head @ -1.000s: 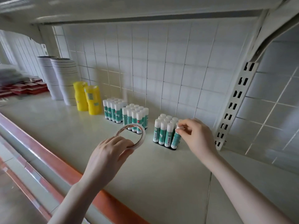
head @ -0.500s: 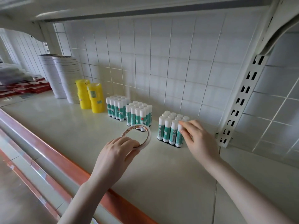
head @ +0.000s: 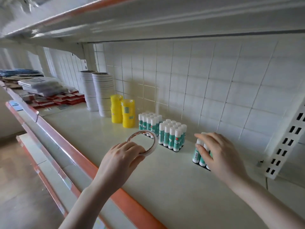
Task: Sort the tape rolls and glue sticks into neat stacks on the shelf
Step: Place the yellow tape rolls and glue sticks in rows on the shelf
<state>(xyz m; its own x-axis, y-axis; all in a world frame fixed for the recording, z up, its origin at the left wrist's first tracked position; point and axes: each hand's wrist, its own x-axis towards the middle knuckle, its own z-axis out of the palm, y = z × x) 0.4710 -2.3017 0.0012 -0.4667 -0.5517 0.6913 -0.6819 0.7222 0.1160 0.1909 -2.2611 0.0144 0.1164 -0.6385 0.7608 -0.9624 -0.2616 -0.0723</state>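
While the left hand (head: 122, 160) holds a thin, clear tape roll (head: 142, 143) by its near edge, fingers curled over the rim and the ring tilted up above the shelf (head: 165, 179), the right hand (head: 219, 156) rests on a block of glue sticks (head: 198, 154) at the right. Its fingers are spread and bent over the white caps and down the front of the block, wrapping the green-and-white sticks; whether it lifts or only presses them cannot be told.

Two more blocks of upright glue sticks stand further left: a middle block (head: 172, 136) just behind and right of the held roll, and a rear block (head: 148, 122) partly hidden behind the ring. Each block sits apart from the next on the pale shelf surface.

Left of these stand two yellow stacks of tape (head: 123, 113), side by side. Behind them, against the white grid back wall (head: 214, 83), rise two tall stacks of white tape rolls (head: 99, 95). Further left lie flat red packets (head: 62, 100) and wrapped bundles (head: 42, 85). An orange strip (head: 102, 177) runs along the shelf's front edge.
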